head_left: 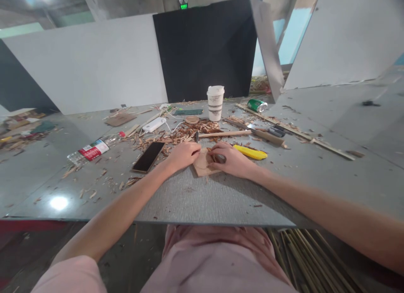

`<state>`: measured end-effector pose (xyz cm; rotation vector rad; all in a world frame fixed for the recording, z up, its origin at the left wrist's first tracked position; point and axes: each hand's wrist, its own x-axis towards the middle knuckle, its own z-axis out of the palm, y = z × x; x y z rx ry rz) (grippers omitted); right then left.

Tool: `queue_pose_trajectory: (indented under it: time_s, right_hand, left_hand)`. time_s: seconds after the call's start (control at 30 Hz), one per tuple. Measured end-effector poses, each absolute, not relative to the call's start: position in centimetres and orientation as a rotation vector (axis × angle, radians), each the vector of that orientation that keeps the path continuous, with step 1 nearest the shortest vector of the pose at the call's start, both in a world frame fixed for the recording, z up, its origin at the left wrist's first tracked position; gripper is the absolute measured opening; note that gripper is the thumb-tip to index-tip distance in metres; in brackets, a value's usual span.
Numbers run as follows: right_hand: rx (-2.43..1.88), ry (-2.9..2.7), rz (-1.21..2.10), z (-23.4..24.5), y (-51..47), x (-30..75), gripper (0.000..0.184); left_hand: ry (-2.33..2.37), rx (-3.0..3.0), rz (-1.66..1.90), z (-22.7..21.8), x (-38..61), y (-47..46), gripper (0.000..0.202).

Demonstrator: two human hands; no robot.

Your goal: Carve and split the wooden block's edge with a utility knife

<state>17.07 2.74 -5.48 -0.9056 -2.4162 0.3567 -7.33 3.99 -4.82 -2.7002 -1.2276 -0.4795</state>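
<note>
Grey tabletop (176,200) fills most of the view, littered. Behind it, white panel (91,65) at left, dark panel (208,49) at centre. Bundle of rods (303,259) below the tabletop edge, right. Long wood strip (296,133) lies slantwise at far right.

Both hands at centre, bare, close together but apart. Left hand (184,155): fingers folded, grip nearly closed, fingertips on the left side of the wooden piece (201,162). Right hand (235,160): fingers curled down over the piece's right side, thumb and fingers forming a small loop. Wooden piece sits flat on the tabletop between the hands, near the front edge, one corner aimed at the wearer and a bit left; straight near edge runs left to right, rising slightly rightward. Hands cover its far and right parts, so can't tell the long axis, nor whether the right grip pinches anything.

Clear bottle (90,153), red label, on its side at left. White lidded cup (215,105) upright beyond the hands. Wooden handle (225,134) crosswise just past them. Dark phone (149,157) flat, slanting, left of left hand. Yellow cutter (251,152) just beside right hand, roughly crosswise. Green can (257,105) tipped over, far right. Shavings (205,128) heaped behind the hands.
</note>
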Motion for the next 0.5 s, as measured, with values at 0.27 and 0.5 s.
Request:
queue_pose_trajectory:
  time_s: [0.27, 0.5]
  right_hand:
    - [-0.996, -2.413, 0.299, -5.2, 2.3, 16.4, 0.023]
    - [-1.076, -2.402, 0.142, -5.2, 1.6, 15.6, 0.026]
  left_hand:
    - [-1.068, -2.722, -0.349, -4.2, -8.0, 3.9, 0.024]
    - [-1.125, -2.608, -0.313, -4.7, -7.4, 3.8, 0.021]
